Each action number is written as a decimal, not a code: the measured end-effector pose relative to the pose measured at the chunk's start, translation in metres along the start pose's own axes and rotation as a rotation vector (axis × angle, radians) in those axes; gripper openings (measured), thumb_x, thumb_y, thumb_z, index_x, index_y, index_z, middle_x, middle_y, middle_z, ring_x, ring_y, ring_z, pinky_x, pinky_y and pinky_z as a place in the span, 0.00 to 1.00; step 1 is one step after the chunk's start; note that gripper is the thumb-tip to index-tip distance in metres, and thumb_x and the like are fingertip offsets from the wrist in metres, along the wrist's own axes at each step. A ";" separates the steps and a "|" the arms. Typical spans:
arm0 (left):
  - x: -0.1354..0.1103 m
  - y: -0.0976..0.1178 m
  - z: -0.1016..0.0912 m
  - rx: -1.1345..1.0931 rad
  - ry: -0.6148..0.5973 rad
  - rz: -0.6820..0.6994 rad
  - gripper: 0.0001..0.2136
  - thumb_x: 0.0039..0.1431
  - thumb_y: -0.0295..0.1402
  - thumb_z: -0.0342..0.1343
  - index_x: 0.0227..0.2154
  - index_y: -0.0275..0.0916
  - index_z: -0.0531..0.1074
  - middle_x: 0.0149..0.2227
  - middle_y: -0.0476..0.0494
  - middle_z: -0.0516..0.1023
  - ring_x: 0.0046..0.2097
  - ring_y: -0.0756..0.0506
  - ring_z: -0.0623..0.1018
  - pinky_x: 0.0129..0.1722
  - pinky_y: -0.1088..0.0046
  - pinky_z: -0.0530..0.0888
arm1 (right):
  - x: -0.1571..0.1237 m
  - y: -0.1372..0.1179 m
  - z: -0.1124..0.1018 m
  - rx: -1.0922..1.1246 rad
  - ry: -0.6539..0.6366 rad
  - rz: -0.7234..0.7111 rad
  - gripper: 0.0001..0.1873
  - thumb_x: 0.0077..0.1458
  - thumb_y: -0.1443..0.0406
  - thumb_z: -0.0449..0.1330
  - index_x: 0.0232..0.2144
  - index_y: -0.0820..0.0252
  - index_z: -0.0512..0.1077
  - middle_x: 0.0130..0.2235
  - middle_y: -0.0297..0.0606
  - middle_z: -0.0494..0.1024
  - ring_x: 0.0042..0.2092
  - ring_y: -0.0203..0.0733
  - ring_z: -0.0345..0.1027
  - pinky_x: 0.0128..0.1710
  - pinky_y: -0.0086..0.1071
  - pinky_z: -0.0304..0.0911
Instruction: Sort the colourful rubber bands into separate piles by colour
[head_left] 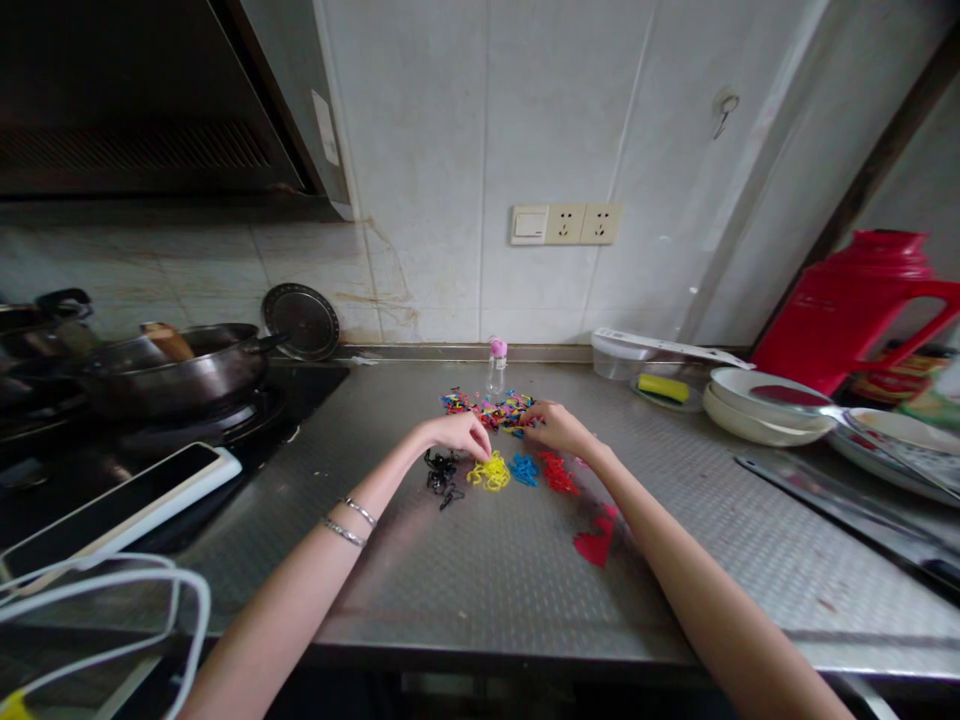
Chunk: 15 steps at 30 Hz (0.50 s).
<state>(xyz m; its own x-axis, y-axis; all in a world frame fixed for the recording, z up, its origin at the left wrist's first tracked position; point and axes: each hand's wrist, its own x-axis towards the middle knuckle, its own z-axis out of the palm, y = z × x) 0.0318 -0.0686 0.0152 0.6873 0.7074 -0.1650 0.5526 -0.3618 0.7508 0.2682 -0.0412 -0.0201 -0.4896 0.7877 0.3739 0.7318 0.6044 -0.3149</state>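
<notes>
A mixed heap of small coloured elastic bands (491,408) lies on the steel counter (480,570). In front of it sit sorted little piles: black (441,472), yellow (489,472), blue (524,468) and red (556,472). My left hand (457,434) hovers just above the yellow pile, fingers pinched together on something too small to make out. At the right edge of the mixed heap my right hand (553,424) has its fingers curled down into the bands. A small clear bottle with a pink cap (496,366) stands behind the heap. A red scrap (596,542) lies near my right forearm.
A stove with a dark wok (176,372) and a round lid (301,320) is at the left. A phone (112,505) and white cable (112,600) lie at the front left. White bowls (757,405), a sponge (663,387), a clear container (619,355) and a red thermos (847,305) stand at the right.
</notes>
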 end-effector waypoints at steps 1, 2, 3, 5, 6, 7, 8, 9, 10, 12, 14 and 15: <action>0.001 0.000 0.001 -0.003 -0.005 -0.002 0.09 0.36 0.33 0.63 0.24 0.36 0.77 0.24 0.47 0.77 0.27 0.51 0.71 0.27 0.80 0.64 | 0.000 -0.001 0.000 0.007 0.004 -0.002 0.10 0.44 0.64 0.57 0.31 0.59 0.74 0.34 0.38 0.75 0.36 0.38 0.66 0.38 0.27 0.59; 0.002 -0.001 0.002 -0.006 -0.010 -0.007 0.09 0.35 0.33 0.63 0.24 0.36 0.77 0.24 0.47 0.77 0.27 0.51 0.71 0.27 0.80 0.64 | 0.000 -0.001 0.000 0.013 0.004 -0.004 0.10 0.44 0.63 0.57 0.30 0.59 0.74 0.34 0.37 0.75 0.35 0.38 0.66 0.37 0.27 0.59; 0.002 -0.001 0.002 -0.010 -0.012 -0.011 0.10 0.35 0.34 0.63 0.24 0.36 0.77 0.24 0.47 0.77 0.26 0.51 0.71 0.26 0.80 0.64 | 0.000 -0.002 0.000 0.017 0.001 -0.004 0.10 0.44 0.63 0.57 0.30 0.59 0.73 0.33 0.36 0.75 0.34 0.37 0.66 0.36 0.27 0.59; 0.002 -0.002 0.001 -0.018 -0.015 -0.017 0.11 0.36 0.36 0.63 0.26 0.36 0.77 0.22 0.47 0.76 0.23 0.53 0.69 0.23 0.80 0.61 | 0.000 -0.004 0.001 0.013 -0.017 0.001 0.09 0.43 0.63 0.57 0.29 0.59 0.73 0.31 0.35 0.75 0.33 0.36 0.66 0.34 0.26 0.58; 0.001 -0.003 0.000 -0.023 -0.017 -0.022 0.12 0.36 0.37 0.63 0.27 0.36 0.77 0.21 0.48 0.75 0.21 0.53 0.67 0.21 0.80 0.60 | 0.001 -0.005 0.001 0.006 -0.031 0.002 0.08 0.43 0.63 0.57 0.28 0.59 0.72 0.31 0.35 0.75 0.33 0.36 0.66 0.34 0.25 0.58; 0.001 -0.004 -0.001 -0.029 -0.018 -0.030 0.13 0.37 0.38 0.62 0.27 0.35 0.77 0.20 0.48 0.74 0.19 0.54 0.65 0.19 0.79 0.58 | 0.001 -0.005 0.002 -0.003 -0.049 0.003 0.08 0.43 0.63 0.57 0.28 0.59 0.72 0.31 0.35 0.75 0.33 0.36 0.66 0.34 0.25 0.58; 0.000 -0.004 -0.002 -0.036 -0.015 -0.040 0.14 0.38 0.39 0.61 0.28 0.35 0.77 0.19 0.49 0.72 0.18 0.55 0.63 0.18 0.79 0.56 | 0.001 -0.006 0.002 -0.012 -0.070 0.003 0.08 0.42 0.63 0.57 0.28 0.59 0.72 0.31 0.35 0.75 0.34 0.36 0.66 0.34 0.25 0.58; -0.001 -0.004 -0.003 -0.043 -0.006 -0.052 0.14 0.39 0.39 0.60 0.29 0.35 0.77 0.18 0.49 0.71 0.17 0.55 0.61 0.17 0.79 0.54 | 0.001 -0.006 0.002 -0.019 -0.093 0.004 0.08 0.42 0.63 0.57 0.28 0.58 0.73 0.31 0.35 0.75 0.34 0.37 0.67 0.35 0.25 0.58; -0.002 -0.004 -0.004 -0.054 0.008 -0.064 0.14 0.41 0.40 0.59 0.29 0.35 0.77 0.17 0.50 0.70 0.16 0.56 0.59 0.16 0.79 0.53 | 0.001 -0.006 0.002 -0.024 -0.113 0.008 0.07 0.42 0.64 0.57 0.27 0.59 0.73 0.31 0.35 0.75 0.35 0.37 0.67 0.35 0.25 0.58; -0.005 -0.005 -0.005 -0.088 0.038 -0.079 0.15 0.44 0.41 0.57 0.29 0.34 0.76 0.16 0.51 0.67 0.16 0.57 0.57 0.16 0.79 0.52 | 0.001 -0.005 0.003 -0.027 -0.137 0.021 0.07 0.44 0.65 0.56 0.27 0.59 0.73 0.31 0.36 0.76 0.35 0.37 0.67 0.36 0.25 0.58; -0.007 -0.005 -0.007 -0.134 0.063 -0.082 0.15 0.46 0.42 0.55 0.28 0.33 0.75 0.16 0.51 0.65 0.16 0.57 0.56 0.15 0.79 0.51 | 0.002 -0.005 0.004 -0.019 -0.141 0.025 0.08 0.45 0.67 0.54 0.27 0.59 0.73 0.31 0.36 0.76 0.36 0.37 0.67 0.37 0.25 0.58; -0.008 -0.006 -0.008 -0.159 0.077 -0.084 0.15 0.46 0.42 0.55 0.28 0.33 0.75 0.17 0.52 0.65 0.15 0.58 0.55 0.15 0.79 0.50 | 0.002 -0.004 0.004 -0.013 -0.142 0.026 0.08 0.45 0.67 0.54 0.27 0.59 0.73 0.31 0.37 0.76 0.36 0.37 0.67 0.37 0.25 0.58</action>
<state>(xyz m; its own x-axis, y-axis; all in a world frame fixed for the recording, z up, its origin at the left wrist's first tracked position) 0.0194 -0.0674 0.0172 0.6005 0.7774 -0.1870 0.5210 -0.2030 0.8291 0.2621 -0.0419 -0.0214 -0.5322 0.8123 0.2385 0.7504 0.5831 -0.3114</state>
